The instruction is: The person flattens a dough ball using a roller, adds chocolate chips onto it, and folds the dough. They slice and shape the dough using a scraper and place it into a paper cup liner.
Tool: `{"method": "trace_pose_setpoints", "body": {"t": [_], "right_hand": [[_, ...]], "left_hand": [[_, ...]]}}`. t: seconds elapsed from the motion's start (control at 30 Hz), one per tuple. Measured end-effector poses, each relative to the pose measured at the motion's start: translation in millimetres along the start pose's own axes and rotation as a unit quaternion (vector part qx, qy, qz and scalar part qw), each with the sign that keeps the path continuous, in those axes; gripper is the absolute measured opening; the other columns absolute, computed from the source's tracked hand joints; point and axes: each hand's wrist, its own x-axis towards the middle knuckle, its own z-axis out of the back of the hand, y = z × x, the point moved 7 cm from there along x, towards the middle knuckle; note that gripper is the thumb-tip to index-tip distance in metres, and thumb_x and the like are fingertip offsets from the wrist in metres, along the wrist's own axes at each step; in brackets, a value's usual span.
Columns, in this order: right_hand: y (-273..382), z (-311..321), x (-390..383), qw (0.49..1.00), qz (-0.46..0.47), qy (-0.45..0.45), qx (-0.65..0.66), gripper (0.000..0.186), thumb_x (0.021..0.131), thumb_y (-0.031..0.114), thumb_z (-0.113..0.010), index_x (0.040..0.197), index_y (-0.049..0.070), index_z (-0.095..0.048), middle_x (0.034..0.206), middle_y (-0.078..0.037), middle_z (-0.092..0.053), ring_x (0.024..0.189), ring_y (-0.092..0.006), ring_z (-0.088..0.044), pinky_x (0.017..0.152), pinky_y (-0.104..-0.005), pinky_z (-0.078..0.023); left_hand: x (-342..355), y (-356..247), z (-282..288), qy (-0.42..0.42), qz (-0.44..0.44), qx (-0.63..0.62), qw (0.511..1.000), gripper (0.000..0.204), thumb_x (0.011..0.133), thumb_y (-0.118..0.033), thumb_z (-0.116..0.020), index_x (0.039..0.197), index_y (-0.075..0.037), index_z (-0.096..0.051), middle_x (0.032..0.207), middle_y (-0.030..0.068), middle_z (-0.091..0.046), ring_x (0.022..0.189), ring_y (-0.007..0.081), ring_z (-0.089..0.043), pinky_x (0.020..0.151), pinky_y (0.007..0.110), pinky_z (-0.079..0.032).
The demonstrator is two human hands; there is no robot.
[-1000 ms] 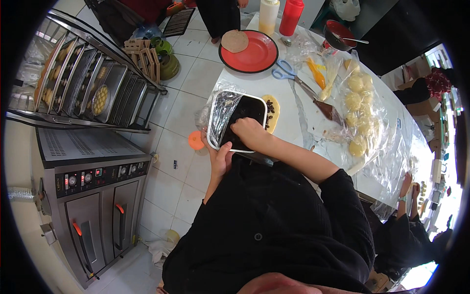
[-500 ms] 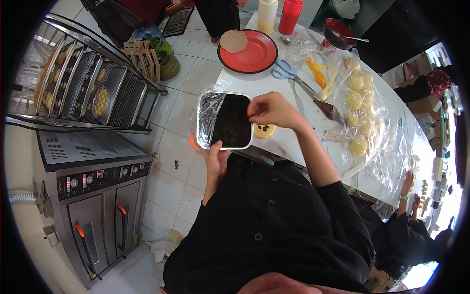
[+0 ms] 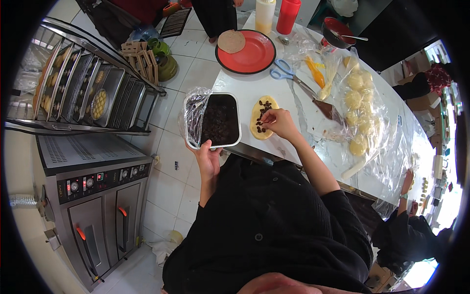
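My left hand (image 3: 207, 158) grips the near rim of a square metal tin (image 3: 230, 145), held beside the table edge. Small dark brown pieces (image 3: 218, 120) fill the tin; I cannot tell raisins from chocolate chips. Crumpled plastic wrap (image 3: 196, 110) covers its left side. On the marble-patterned table, a flat oval of pale dough (image 3: 255, 128) bears several of these dark pieces in a loose column. My right hand (image 3: 279, 122) is over the dough, thumb and fingers pinched together at its surface. Whatever they hold is hidden by the fingertips.
Beyond the dough lie a red plate (image 3: 257, 54) with a round brown disc, blue-handled scissors (image 3: 284, 72) and piping bags (image 3: 326, 109). Dough balls (image 3: 360, 98) rest under plastic at right. A tray rack (image 3: 110, 83) and an oven (image 3: 98, 196) stand left. Other people work nearby.
My right hand has gone from the tin to the dough at its right. The tin has shifted slightly left in my left hand. More dark pieces on the dough are visible now.
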Motion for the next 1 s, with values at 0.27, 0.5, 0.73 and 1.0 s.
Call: {"method": "trace_pose_setpoints", "body": {"t": [0.27, 0.5, 0.73, 1.0], "right_hand": [[-1.3, 2.2, 2.3, 1.000, -0.009, -0.016, 0.004, 0.013, 0.060, -0.002, -0.064, 0.072, 0.001, -0.061, 0.065, -0.006, -0.061, 0.061, -0.0114, -0.059, 0.058, -0.0233, -0.048], [-6.0, -0.9, 3.2, 0.999, -0.009, -0.011, 0.038, 0.012, 0.060, -0.002, -0.064, 0.072, 0.000, -0.061, 0.065, -0.006, -0.061, 0.061, -0.0109, -0.059, 0.059, -0.0236, -0.048], [2.0, 4.7, 3.3, 0.999, 0.014, -0.039, -0.011, 0.012, 0.060, 0.000, -0.064, 0.072, 0.001, -0.061, 0.066, -0.006, -0.061, 0.060, -0.0118, -0.059, 0.058, -0.0242, -0.047], [10.8, 23.6, -1.8, 0.990, 0.088, -0.080, -0.075, 0.011, 0.066, 0.003, -0.059, 0.077, 0.002, -0.061, 0.069, -0.006, -0.062, 0.066, -0.0142, -0.059, 0.060, -0.0253, -0.047]], "left_hand": [[-0.8, 2.7, -6.8, 0.007, 0.010, 0.003, 1.000, 0.029, 0.077, -0.009, -0.046, 0.106, -0.003, -0.047, 0.086, 0.0044, -0.054, 0.062, 0.0115, -0.045, 0.078, 0.042, -0.045], [0.8, -0.1, -13.9, 0.027, 0.010, 0.004, 1.000, 0.028, 0.077, -0.009, -0.046, 0.104, -0.002, -0.047, 0.083, 0.0047, -0.054, 0.061, 0.0115, -0.044, 0.079, 0.042, -0.044], [1.0, 0.6, -16.2, 0.019, 0.017, 0.002, 1.000, 0.028, 0.077, -0.010, -0.047, 0.104, -0.003, -0.048, 0.083, 0.0044, -0.054, 0.060, 0.0114, -0.045, 0.078, 0.041, -0.045], [2.7, 3.9, -25.7, 0.045, 0.027, 0.011, 0.999, 0.029, 0.078, -0.012, -0.047, 0.105, -0.003, -0.047, 0.089, 0.0050, -0.054, 0.065, 0.0117, -0.046, 0.079, 0.039, -0.044]]}}
